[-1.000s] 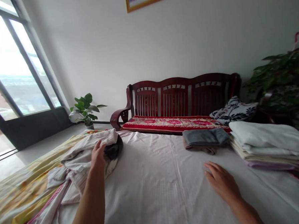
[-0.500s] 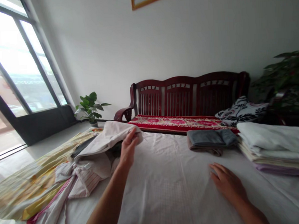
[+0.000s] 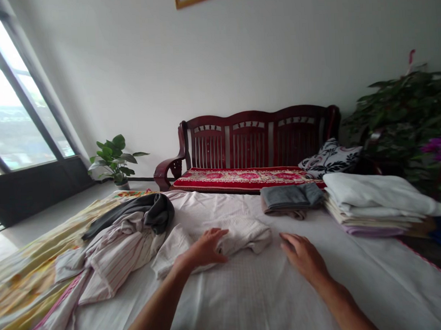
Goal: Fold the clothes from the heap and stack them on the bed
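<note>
At far left, a dark-framed glazed panel (image 3: pixel 22 116) adjoins a plain pale wall (image 3: pixel 126 66); a broad-leaved potted plant (image 3: pixel 115 158) stands on the floor near the corner. A pale, lightly creased sheet (image 3: pixel 245 291) covers the work surface. On its left side lies a yellow patterned cloth (image 3: pixel 27 278), partly overlain by a loose heap combining a pink-striped white garment (image 3: pixel 117 264) and a limp dark grey garment (image 3: pixel 134 209). Right of the heap, a crumpled white garment (image 3: pixel 248 235) with a soft, textured weave lies across the middle of the sheet. The left hand (image 3: pixel 204 249) is over this garment, thumb and fingers parted, gripping nothing visible. Behind the sheet stands a dark red, slat-backed wooden settee (image 3: pixel 249 141) with a floral red cover (image 3: pixel 224 178). The right hand (image 3: pixel 306 260), empty and loosely open, is over the sheet just right of the white garment. Beyond it are a flat grey folded garment (image 3: pixel 292 195) and, farther right, a thick folded stack (image 3: pixel 378 206), white uppermost. A black-and-white cushion (image 3: pixel 334 160) occupies the settee's right end, beside dense foliage (image 3: pixel 406 111).
</note>
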The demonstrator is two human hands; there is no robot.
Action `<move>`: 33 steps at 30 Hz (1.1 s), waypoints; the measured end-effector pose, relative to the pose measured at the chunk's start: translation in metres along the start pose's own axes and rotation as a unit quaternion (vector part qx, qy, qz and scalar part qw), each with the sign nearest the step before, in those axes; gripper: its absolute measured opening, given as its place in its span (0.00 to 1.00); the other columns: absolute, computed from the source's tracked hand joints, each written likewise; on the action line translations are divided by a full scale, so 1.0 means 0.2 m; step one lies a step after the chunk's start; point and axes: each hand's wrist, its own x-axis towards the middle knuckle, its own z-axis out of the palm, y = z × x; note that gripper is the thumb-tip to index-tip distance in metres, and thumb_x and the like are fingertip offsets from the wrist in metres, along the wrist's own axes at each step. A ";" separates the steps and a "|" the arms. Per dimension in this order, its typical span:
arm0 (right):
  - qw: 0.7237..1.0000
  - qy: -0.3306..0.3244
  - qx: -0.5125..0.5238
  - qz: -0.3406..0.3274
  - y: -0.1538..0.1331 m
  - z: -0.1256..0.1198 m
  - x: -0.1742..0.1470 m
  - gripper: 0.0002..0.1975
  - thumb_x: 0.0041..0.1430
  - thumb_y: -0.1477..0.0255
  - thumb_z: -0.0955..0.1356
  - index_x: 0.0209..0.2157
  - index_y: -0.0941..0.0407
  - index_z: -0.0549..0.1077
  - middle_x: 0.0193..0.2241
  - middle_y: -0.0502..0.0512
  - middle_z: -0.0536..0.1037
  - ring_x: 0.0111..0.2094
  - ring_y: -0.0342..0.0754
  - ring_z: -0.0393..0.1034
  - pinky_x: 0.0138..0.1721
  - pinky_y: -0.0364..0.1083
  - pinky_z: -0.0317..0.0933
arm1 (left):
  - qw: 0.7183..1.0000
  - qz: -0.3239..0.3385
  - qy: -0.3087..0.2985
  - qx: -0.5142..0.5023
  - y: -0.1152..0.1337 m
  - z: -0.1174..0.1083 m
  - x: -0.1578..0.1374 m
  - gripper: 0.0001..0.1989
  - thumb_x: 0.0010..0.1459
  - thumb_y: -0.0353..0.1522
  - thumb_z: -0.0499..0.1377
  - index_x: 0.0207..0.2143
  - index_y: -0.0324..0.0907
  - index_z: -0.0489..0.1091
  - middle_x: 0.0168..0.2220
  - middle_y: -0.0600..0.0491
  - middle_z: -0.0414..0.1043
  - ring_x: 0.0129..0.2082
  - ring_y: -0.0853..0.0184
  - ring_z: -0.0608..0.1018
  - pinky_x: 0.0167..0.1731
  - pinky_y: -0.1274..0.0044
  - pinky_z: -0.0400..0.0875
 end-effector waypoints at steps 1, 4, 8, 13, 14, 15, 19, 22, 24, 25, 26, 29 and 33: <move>1.000 -0.008 0.017 0.008 -0.04 0.01 0.00 0.22 0.60 0.65 0.61 0.50 0.58 0.76 0.49 0.62 0.80 0.52 0.56 0.72 0.56 0.54 0.63 | 0.999 -0.015 -0.011 0.029 -0.01 0.03 0.00 0.46 0.44 0.33 0.68 0.66 0.41 0.60 0.64 0.41 0.62 0.63 0.52 0.65 0.62 0.65 0.59; 0.998 -0.028 0.054 0.032 -0.15 0.03 0.01 0.24 0.58 0.64 0.64 0.53 0.58 0.73 0.49 0.61 0.79 0.50 0.54 0.72 0.53 0.51 0.63 | 0.994 -0.043 -0.004 0.105 -0.02 0.10 0.00 0.42 0.47 0.33 0.66 0.66 0.44 0.61 0.64 0.43 0.62 0.63 0.50 0.65 0.61 0.62 0.61; 0.994 -0.042 0.034 0.094 -0.27 0.04 0.05 0.25 0.58 0.63 0.66 0.55 0.58 0.71 0.46 0.61 0.79 0.47 0.54 0.73 0.48 0.48 0.64 | 0.987 -0.042 0.057 0.144 0.01 0.14 0.01 0.27 0.55 0.26 0.56 0.57 0.47 0.71 0.59 0.49 0.71 0.59 0.56 0.71 0.57 0.65 0.65; 0.980 -0.084 -0.007 0.178 -0.37 0.00 0.06 0.14 0.60 0.62 0.65 0.43 0.52 0.76 0.33 0.55 0.82 0.36 0.52 0.76 0.32 0.44 0.58 | 0.980 -0.021 0.155 0.121 0.01 0.17 0.01 0.24 0.59 0.24 0.51 0.55 0.48 0.72 0.53 0.51 0.77 0.52 0.60 0.77 0.52 0.69 0.71; 0.981 -0.078 -0.002 0.177 -0.38 0.00 0.05 0.12 0.60 0.63 0.65 0.40 0.52 0.76 0.32 0.54 0.82 0.35 0.52 0.76 0.31 0.44 0.56 | 0.977 -0.003 0.179 0.112 0.01 0.18 0.01 0.24 0.60 0.24 0.51 0.56 0.48 0.72 0.53 0.51 0.77 0.52 0.61 0.78 0.52 0.70 0.71; 0.982 -0.066 0.010 0.174 -0.38 -0.01 0.05 0.10 0.60 0.64 0.65 0.38 0.52 0.76 0.32 0.54 0.82 0.35 0.51 0.76 0.31 0.44 0.56 | 0.973 0.022 0.204 0.101 0.01 0.19 0.01 0.24 0.61 0.24 0.50 0.56 0.49 0.71 0.54 0.51 0.76 0.53 0.62 0.77 0.53 0.70 0.71; 0.977 0.068 0.090 0.183 -0.33 -0.06 0.05 0.14 0.60 0.67 0.63 0.44 0.52 0.76 0.31 0.53 0.81 0.33 0.50 0.74 0.32 0.44 0.57 | 0.960 0.122 0.243 0.065 0.04 0.23 0.00 0.25 0.61 0.23 0.50 0.58 0.49 0.69 0.55 0.52 0.75 0.55 0.65 0.76 0.56 0.72 0.69; 0.942 0.222 0.122 0.221 -0.23 -0.15 0.06 0.20 0.60 0.65 0.61 0.50 0.53 0.75 0.36 0.55 0.81 0.36 0.52 0.73 0.35 0.45 0.59 | 0.970 0.140 0.183 0.079 0.07 0.28 -0.01 0.28 0.59 0.24 0.52 0.61 0.48 0.66 0.58 0.51 0.72 0.57 0.64 0.74 0.58 0.72 0.67; 0.922 0.277 0.101 0.252 -0.13 -0.21 0.06 0.21 0.60 0.66 0.60 0.51 0.53 0.74 0.39 0.57 0.80 0.39 0.54 0.73 0.36 0.46 0.60 | 0.978 0.138 0.120 0.099 0.10 0.29 -0.02 0.30 0.57 0.26 0.55 0.63 0.49 0.64 0.61 0.51 0.69 0.59 0.62 0.72 0.60 0.70 0.65; 0.919 0.280 0.076 0.266 -0.08 -0.24 0.05 0.21 0.61 0.67 0.60 0.52 0.53 0.75 0.40 0.58 0.79 0.40 0.54 0.72 0.37 0.47 0.60 | 0.981 0.132 0.090 0.109 0.10 0.29 -0.03 0.31 0.57 0.28 0.56 0.64 0.49 0.63 0.62 0.50 0.68 0.60 0.60 0.71 0.60 0.68 0.63; 0.922 0.268 0.041 0.277 -0.03 -0.27 0.03 0.21 0.60 0.68 0.60 0.51 0.53 0.75 0.41 0.60 0.79 0.40 0.55 0.72 0.38 0.47 0.60 | 0.983 0.121 0.063 0.119 0.11 0.27 -0.04 0.31 0.56 0.29 0.57 0.64 0.49 0.63 0.62 0.50 0.68 0.60 0.59 0.71 0.61 0.66 0.62; 0.935 0.203 -0.087 0.277 0.05 -0.30 -0.01 0.19 0.57 0.74 0.62 0.46 0.54 0.79 0.40 0.63 0.76 0.40 0.56 0.70 0.39 0.50 0.61 | 0.987 0.051 0.017 0.154 0.10 0.20 -0.06 0.33 0.53 0.31 0.58 0.63 0.49 0.63 0.62 0.48 0.68 0.60 0.55 0.70 0.64 0.60 0.53; 0.950 0.199 -0.178 0.161 0.04 -0.28 -0.04 0.22 0.51 0.79 0.65 0.46 0.51 0.79 0.51 0.62 0.72 0.51 0.59 0.65 0.51 0.54 0.60 | 0.973 -0.056 -0.012 0.223 0.06 0.09 -0.11 0.41 0.45 0.26 0.58 0.65 0.52 0.60 0.64 0.47 0.65 0.63 0.52 0.66 0.64 0.50 0.45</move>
